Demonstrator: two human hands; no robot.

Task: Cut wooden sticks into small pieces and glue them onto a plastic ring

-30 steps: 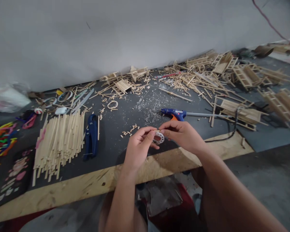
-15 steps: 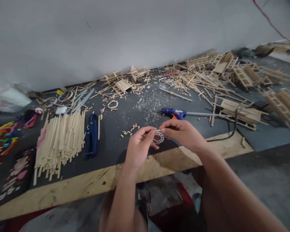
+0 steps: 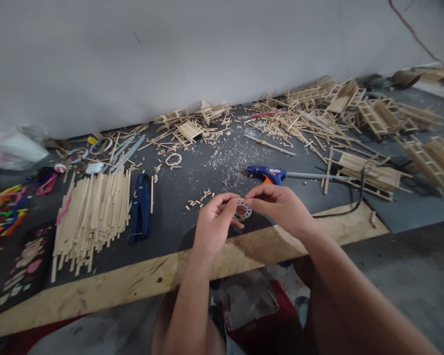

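Note:
Between my two hands is a small pale ring with holes around it (image 3: 244,211), held above the table's near edge. My left hand (image 3: 218,217) pinches its upper left side with thumb and fingers. At its top, my right hand (image 3: 272,203) has thumb and forefinger pressed together at a tiny piece of wood (image 3: 241,199), mostly hidden by the fingertips. Just beyond my right hand lies a blue glue gun (image 3: 266,173) with an orange trigger and a long glue stick in its back. Short cut wood pieces (image 3: 200,199) lie beyond my left hand.
Left of my hands are a blue cutter (image 3: 140,207), a pile of thin wooden sticks (image 3: 94,217) and a dark patterned phone case (image 3: 24,266). A wooden ring (image 3: 173,159) lies farther back. Small stick-built chairs (image 3: 373,167) and loose sticks crowd the right. A black cord (image 3: 361,185) trails from the glue gun.
Almost nothing differs. The view has shifted very slightly, and both hands keep the same hold at the ring.

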